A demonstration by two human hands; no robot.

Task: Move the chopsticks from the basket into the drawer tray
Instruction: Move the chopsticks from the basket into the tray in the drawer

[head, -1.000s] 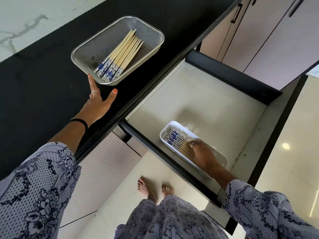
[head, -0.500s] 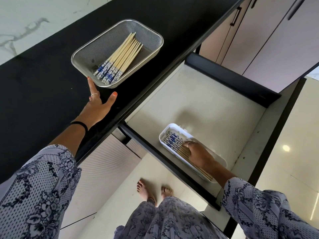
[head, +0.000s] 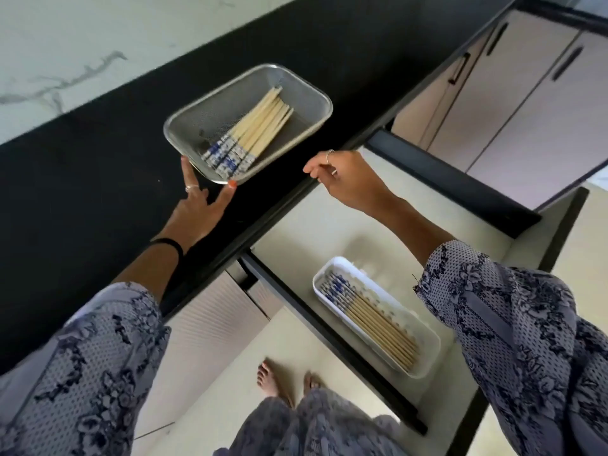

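Since the previous views, the right hand (head: 348,179) has left the white oblong plastic tray (head: 424,363) in the open drawer (head: 329,225) and risen to counter level, where it now hangs just beside the rectangular fine-mesh metal basket (head: 306,90), fingers loosely curled and holding nothing. The batch it was settling lies released in the tray, straight and parallel. Judgement: one delivery is complete and the hand is returning for another load, so the task is partly done. The remaining pale wooden chopsticks with blue-and-white patterned ends (head: 253,133) rest in a neat fan on the basket floor, patterned ends toward the person. The chopsticks already moved (head: 371,317) fill much of the tray's length. The left hand (head: 200,205) lies flat on the glossy black countertop (head: 82,166), fingers spread and straight, the forefinger and thumb tip touching the basket's near rim, apparently steadying it. The mesh looks rigid with a rolled wire rim; the sticks are slim, smooth and likely to roll if gathered carelessly.
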